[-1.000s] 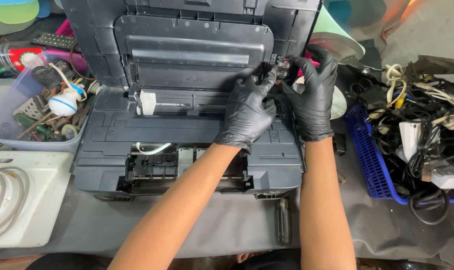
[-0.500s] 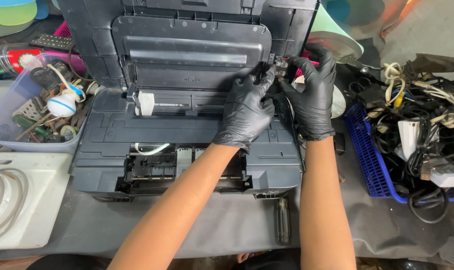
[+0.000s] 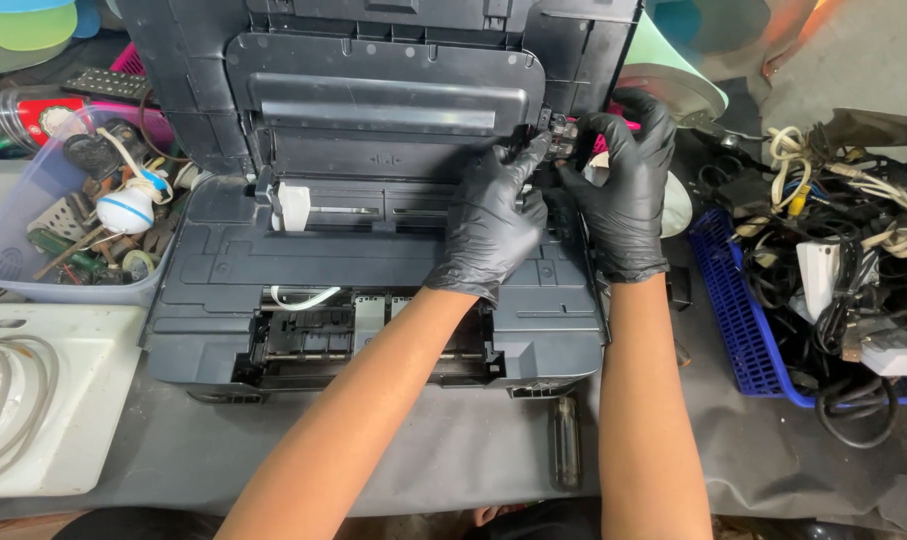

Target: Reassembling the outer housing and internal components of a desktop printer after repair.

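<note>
small black part half hidden between gloved hands; printer top cut off

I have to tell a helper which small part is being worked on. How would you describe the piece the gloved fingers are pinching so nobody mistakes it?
Start at the big dark grey printer with its lid raised. At the lid's right edge, the left hand and right hand, both in black gloves, meet on a small black part. It alone sits pinched between fingertips, just off the lid panel.

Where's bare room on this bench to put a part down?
Free: the grey mat in front of the printer, between the white panel and the forearms. Crowded: the clear bin left, the blue basket of cables right, and the right rear corner where left hand and right hand meet.
</note>
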